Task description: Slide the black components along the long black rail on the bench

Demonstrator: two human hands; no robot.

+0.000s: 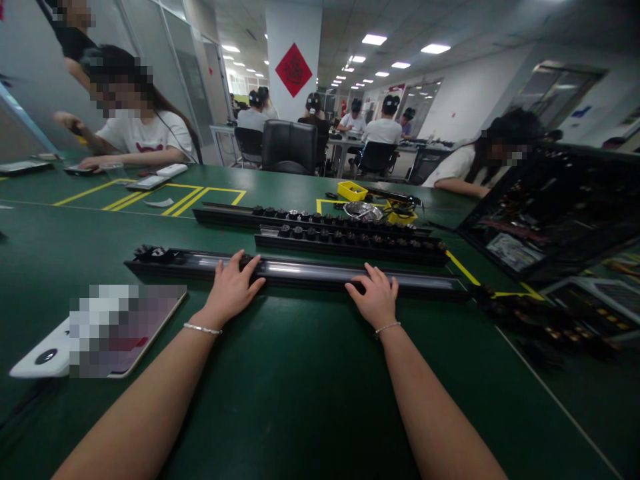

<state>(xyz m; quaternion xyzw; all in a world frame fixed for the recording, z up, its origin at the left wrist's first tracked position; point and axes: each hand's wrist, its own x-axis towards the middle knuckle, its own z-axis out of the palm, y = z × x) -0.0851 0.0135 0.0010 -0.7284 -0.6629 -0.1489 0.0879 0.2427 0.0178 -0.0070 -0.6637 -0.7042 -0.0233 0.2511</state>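
A long black rail with a shiny silver channel [310, 271] lies across the green table in front of me. My left hand [233, 288] rests on its near edge, fingers spread over the rail. My right hand [375, 297] does the same further right, fingertips on the rail. Neither hand is closed around it. Each wrist wears a thin bracelet. Behind it lie two more black rails [350, 235] fitted with rows of several black knobs.
A tablet and white device [100, 330] lie at the near left. A yellow bin [352, 191] and metal bowl [363, 211] stand behind the rails. A black open case [550, 213] sits at the right. Other people sit across the table and further back.
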